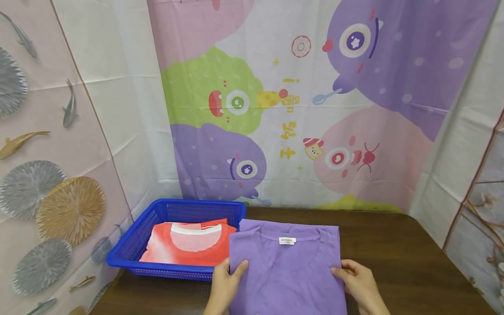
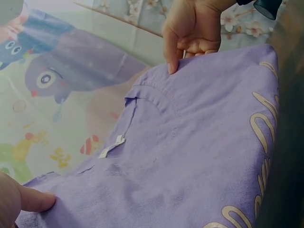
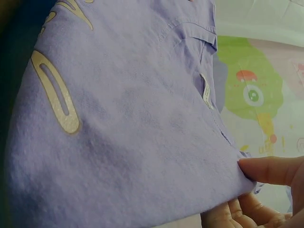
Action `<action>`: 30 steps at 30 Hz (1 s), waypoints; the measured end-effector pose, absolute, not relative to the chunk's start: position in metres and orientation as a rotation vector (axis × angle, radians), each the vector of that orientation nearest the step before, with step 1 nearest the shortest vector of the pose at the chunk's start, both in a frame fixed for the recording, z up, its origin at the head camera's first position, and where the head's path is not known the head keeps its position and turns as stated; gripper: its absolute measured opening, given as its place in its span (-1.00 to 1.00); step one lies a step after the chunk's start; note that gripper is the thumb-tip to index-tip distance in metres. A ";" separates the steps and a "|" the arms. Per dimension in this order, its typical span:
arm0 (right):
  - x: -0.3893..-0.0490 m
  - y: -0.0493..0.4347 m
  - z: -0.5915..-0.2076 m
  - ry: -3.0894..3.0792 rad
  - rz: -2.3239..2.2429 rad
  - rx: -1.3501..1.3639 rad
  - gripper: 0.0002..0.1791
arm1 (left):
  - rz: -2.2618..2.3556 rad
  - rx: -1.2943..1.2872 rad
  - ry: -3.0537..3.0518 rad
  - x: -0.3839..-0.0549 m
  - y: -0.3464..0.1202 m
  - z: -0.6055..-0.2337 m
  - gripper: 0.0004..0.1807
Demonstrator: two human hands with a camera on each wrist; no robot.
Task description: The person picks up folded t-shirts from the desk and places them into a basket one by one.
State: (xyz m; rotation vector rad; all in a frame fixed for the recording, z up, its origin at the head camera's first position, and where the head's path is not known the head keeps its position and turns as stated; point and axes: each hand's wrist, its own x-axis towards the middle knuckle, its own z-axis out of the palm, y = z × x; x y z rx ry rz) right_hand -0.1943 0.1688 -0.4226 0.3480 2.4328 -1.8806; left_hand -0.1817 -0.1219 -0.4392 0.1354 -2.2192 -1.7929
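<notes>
A folded purple T-shirt is held up by both hands, neckline toward the back, with a white label inside the collar. My left hand pinches its left edge, thumb on top of the cloth. On the opposite edge my right hand grips the shirt, thumb above and fingers beneath, as the right wrist view shows. Pale gold lettering runs over the shirt's near part in the left wrist view. Left of the shirt, a red and white folded T-shirt lies in a blue plastic basket.
The basket stands at the back left of a dark brown table, its right side close to the purple shirt. A curtain with cartoon monsters hangs behind the table, and patterned cloths hang at both sides.
</notes>
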 end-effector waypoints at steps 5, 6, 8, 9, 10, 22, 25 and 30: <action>-0.196 0.163 -0.413 2.464 -1.872 0.325 -0.64 | -1.780 0.145 -2.219 -0.186 -0.126 -0.430 -0.71; -0.196 0.162 -0.410 2.466 -1.875 0.322 -0.64 | -1.777 0.145 -2.216 -0.187 -0.127 -0.427 -0.71; -0.197 0.159 -0.407 2.473 -1.895 0.297 -0.64 | -1.769 0.146 -2.211 -0.188 -0.129 -0.422 -0.70; -0.197 0.157 -0.405 2.474 -1.901 0.293 -0.64 | -1.762 0.140 -2.208 -0.189 -0.131 -0.419 -0.70; -0.198 0.155 -0.403 2.478 -1.905 0.290 -0.64 | -1.759 0.132 -2.204 -0.190 -0.132 -0.416 -0.69; -0.208 0.126 -0.375 2.499 -1.971 0.199 -0.66 | -1.651 0.129 -2.224 -0.199 -0.162 -0.389 -0.68; -0.211 0.116 -0.369 2.495 -1.989 0.150 -0.66 | -1.622 0.154 -2.225 -0.200 -0.170 -0.383 -0.69; -0.216 0.098 -0.359 2.487 -2.018 0.088 -0.67 | -1.564 0.214 -2.226 -0.202 -0.187 -0.375 -0.70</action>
